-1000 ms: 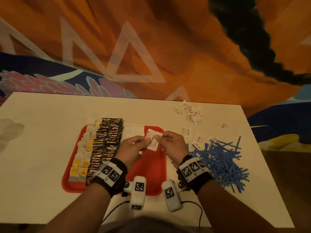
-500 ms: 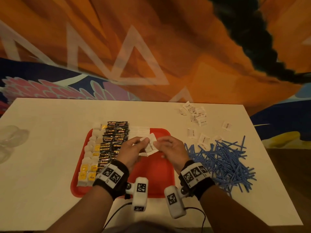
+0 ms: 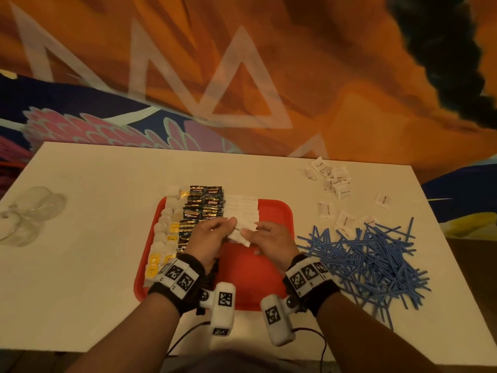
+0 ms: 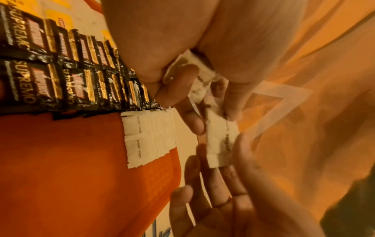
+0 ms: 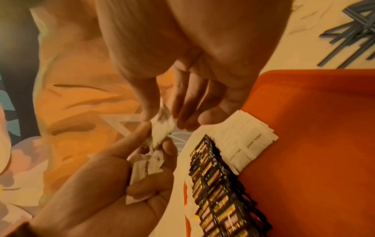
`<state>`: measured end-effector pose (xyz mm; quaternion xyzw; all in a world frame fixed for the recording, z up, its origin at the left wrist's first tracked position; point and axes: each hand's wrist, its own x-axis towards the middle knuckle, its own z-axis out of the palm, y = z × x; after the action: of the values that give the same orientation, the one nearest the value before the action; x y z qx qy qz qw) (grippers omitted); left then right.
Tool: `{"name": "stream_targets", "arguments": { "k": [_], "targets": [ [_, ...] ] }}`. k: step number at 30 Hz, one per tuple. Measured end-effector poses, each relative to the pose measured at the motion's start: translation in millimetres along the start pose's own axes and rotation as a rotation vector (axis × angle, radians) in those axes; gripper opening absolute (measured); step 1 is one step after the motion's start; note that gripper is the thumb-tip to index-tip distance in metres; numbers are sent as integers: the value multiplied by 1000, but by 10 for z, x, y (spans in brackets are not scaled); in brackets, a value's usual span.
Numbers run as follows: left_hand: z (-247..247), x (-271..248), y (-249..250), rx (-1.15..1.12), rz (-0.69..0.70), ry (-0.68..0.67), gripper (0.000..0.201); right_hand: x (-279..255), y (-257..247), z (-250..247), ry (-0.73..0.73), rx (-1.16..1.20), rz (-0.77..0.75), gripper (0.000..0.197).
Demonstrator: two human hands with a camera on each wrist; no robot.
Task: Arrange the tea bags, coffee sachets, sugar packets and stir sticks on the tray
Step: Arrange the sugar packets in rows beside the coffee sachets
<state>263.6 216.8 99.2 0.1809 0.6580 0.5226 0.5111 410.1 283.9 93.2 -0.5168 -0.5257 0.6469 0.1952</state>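
A red tray (image 3: 250, 273) lies mid-table with a column of tea bags (image 3: 164, 232) at its left, black coffee sachets (image 3: 204, 208) beside them, then a row of white sugar packets (image 3: 243, 211). Above that row, both hands meet. My left hand (image 3: 215, 234) grips a small bunch of sugar packets (image 5: 146, 166). My right hand (image 3: 265, 235) pinches one packet (image 4: 221, 141) at the bunch's end, between thumb and forefinger. Loose sugar packets (image 3: 332, 180) and a heap of blue stir sticks (image 3: 371, 257) lie on the table right of the tray.
Crumpled clear plastic (image 3: 29, 214) sits at the table's left edge. The white table (image 3: 94, 265) ends at a painted wall behind. The tray's right half is bare red. Stray sugar packets (image 3: 347, 219) lie between the far pile and the sticks.
Both hands have stayed together over the tray, lowering the sugar packets towards the white row. The head view has tilted, so the table sits lower in the frame.
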Motion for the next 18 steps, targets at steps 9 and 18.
{"name": "stream_targets", "arguments": {
  "k": [9,18],
  "targets": [
    [-450,59,-161,37,-103,181,10,222,361,200,-48,-477,50,23],
    [-899,27,-200,-32,-187,193,14,652,554,317,-34,-689,166,23]
  ]
}}
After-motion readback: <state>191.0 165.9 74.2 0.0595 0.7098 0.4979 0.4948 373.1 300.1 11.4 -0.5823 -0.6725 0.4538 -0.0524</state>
